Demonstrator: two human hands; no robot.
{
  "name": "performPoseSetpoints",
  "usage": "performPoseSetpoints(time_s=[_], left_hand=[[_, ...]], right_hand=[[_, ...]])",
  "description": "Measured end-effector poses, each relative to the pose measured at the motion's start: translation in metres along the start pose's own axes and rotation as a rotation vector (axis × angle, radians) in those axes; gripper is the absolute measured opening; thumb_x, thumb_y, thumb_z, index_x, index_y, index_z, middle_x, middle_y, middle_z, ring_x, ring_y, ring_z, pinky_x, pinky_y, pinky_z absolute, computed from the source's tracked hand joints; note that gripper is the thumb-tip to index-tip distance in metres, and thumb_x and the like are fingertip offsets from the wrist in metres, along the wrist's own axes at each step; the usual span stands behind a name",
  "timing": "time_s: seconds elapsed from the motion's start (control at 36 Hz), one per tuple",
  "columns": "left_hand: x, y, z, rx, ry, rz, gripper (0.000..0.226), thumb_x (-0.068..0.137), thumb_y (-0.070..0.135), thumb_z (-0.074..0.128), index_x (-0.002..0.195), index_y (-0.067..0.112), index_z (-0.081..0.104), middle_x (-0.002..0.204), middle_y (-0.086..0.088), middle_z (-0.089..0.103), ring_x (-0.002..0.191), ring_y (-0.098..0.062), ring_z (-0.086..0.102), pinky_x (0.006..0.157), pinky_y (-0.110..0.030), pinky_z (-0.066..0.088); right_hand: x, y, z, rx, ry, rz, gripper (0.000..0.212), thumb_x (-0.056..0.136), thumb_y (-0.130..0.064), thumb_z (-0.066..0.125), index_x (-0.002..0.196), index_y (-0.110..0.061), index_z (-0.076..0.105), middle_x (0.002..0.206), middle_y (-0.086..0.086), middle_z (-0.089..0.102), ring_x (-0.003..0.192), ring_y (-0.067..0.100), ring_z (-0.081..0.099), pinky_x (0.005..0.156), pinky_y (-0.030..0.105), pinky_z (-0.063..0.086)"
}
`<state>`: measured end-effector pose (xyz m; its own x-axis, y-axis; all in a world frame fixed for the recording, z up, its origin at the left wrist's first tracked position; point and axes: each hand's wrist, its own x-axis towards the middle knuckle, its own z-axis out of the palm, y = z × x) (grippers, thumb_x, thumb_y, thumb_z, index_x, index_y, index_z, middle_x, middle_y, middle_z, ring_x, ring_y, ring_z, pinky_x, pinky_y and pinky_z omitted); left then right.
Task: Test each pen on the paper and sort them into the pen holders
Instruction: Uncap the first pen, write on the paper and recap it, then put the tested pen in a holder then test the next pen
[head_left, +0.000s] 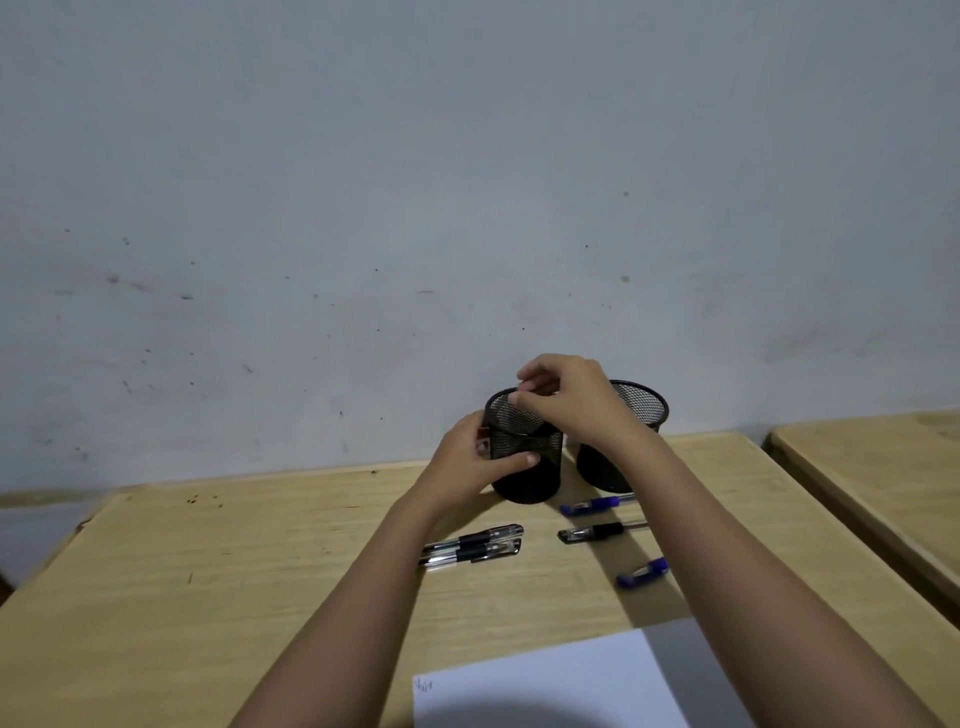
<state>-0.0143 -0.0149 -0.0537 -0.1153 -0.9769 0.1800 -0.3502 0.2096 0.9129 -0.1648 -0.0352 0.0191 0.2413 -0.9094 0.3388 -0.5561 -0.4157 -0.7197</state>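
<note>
Two black mesh pen holders stand at the desk's far edge. My left hand (470, 460) wraps around the left holder (524, 462). My right hand (566, 397) hovers over that holder's rim with its fingers pinched together; whether they hold anything I cannot tell. The right holder (631, 415) stands partly behind my right wrist. On the desk lie two black pens (475, 545) side by side, another black pen (597, 532), a blue pen (597, 505) and a second blue pen (641, 571) partly under my right forearm. White paper (550, 686) with a small scribble lies near me.
The wooden desk (208, 582) stands against a pale, scuffed wall. A second desk (878, 467) sits to the right across a narrow gap. My forearms cross the middle of the desk.
</note>
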Motion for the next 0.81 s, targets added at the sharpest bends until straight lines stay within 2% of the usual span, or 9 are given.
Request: performPoseSetpoints(time_s=[0.06,0.17,0.36,0.44,0.5,0.53,0.58,0.67,0.81], left_hand=[[-0.005,0.001,-0.006,0.036,-0.002,-0.031,0.059,0.072,0.036,0.078,0.123,0.02,0.053,0.122,0.005,0.06,0.113,-0.01,0.057,0.094,-0.022,0.048],[-0.028,0.004,-0.021,0.187,0.021,-0.093,0.076,0.076,0.045,0.072,0.137,0.012,0.041,0.137,0.0,0.047,0.124,-0.012,0.047,0.104,-0.029,0.04],[-0.089,-0.006,-0.062,0.508,-0.038,-0.172,0.065,0.091,0.05,0.047,0.141,0.01,0.035,0.146,-0.003,0.036,0.134,-0.017,0.036,0.103,-0.027,0.029],[-0.113,-0.018,-0.076,0.614,-0.062,-0.17,0.054,0.089,0.056,0.046,0.116,0.009,0.051,0.121,-0.003,0.05,0.117,-0.021,0.047,0.091,-0.028,0.035],[-0.128,-0.024,-0.08,0.662,-0.047,-0.16,0.055,0.08,0.068,0.042,0.082,0.013,0.045,0.087,0.002,0.047,0.087,-0.019,0.048,0.071,-0.03,0.034],[-0.134,-0.027,-0.081,0.679,-0.045,-0.158,0.059,0.076,0.072,0.039,0.077,0.013,0.041,0.082,0.003,0.043,0.08,-0.017,0.045,0.068,-0.03,0.032],[-0.145,-0.031,-0.082,0.688,-0.065,-0.168,0.06,0.077,0.072,0.041,0.085,0.012,0.046,0.097,0.0,0.049,0.094,-0.019,0.047,0.077,-0.031,0.036],[-0.153,-0.038,-0.081,0.729,-0.115,-0.171,0.068,0.08,0.069,0.043,0.112,0.009,0.048,0.135,-0.008,0.041,0.133,-0.026,0.033,0.107,-0.037,0.032],[-0.158,-0.038,-0.073,0.726,-0.048,-0.129,0.065,0.085,0.062,0.045,0.121,0.007,0.046,0.139,-0.007,0.039,0.139,-0.025,0.026,0.112,-0.037,0.027]], right_hand=[[-0.004,-0.008,-0.005,0.027,0.038,-0.022,0.025,0.077,-0.015,0.071,0.1,-0.007,0.066,0.091,0.006,0.07,0.085,0.014,0.065,0.073,0.01,0.046],[-0.017,-0.028,-0.012,0.07,0.082,-0.081,0.021,0.079,-0.009,0.068,0.099,-0.006,0.067,0.092,0.008,0.069,0.085,0.013,0.064,0.083,0.02,0.051],[-0.063,-0.037,0.02,0.099,-0.001,-0.151,0.015,0.081,-0.004,0.061,0.094,-0.008,0.067,0.085,0.003,0.068,0.08,0.011,0.064,0.079,0.015,0.051],[-0.083,-0.021,0.048,0.019,-0.127,-0.13,0.014,0.081,-0.003,0.061,0.093,-0.01,0.067,0.084,0.002,0.066,0.08,0.013,0.064,0.081,0.025,0.053],[-0.095,-0.009,0.063,-0.083,-0.204,-0.098,0.015,0.082,-0.007,0.061,0.094,-0.014,0.067,0.088,0.001,0.066,0.085,0.012,0.063,0.083,0.027,0.053],[-0.099,-0.005,0.069,-0.118,-0.237,-0.086,0.015,0.082,-0.009,0.061,0.095,-0.016,0.066,0.091,0.0,0.065,0.087,0.012,0.061,0.083,0.028,0.052],[-0.106,-0.001,0.076,-0.183,-0.287,-0.098,0.017,0.083,-0.012,0.061,0.099,-0.016,0.064,0.097,0.001,0.063,0.091,0.013,0.057,0.085,0.03,0.051],[-0.108,-0.002,0.081,-0.287,-0.295,-0.169,0.016,0.084,-0.015,0.06,0.1,-0.015,0.064,0.099,0.001,0.059,0.095,0.014,0.051,0.085,0.031,0.046],[-0.107,-0.002,0.089,-0.418,-0.303,-0.255,0.017,0.089,-0.018,0.055,0.103,-0.015,0.065,0.102,0.002,0.058,0.098,0.016,0.048,0.08,0.029,0.043]])
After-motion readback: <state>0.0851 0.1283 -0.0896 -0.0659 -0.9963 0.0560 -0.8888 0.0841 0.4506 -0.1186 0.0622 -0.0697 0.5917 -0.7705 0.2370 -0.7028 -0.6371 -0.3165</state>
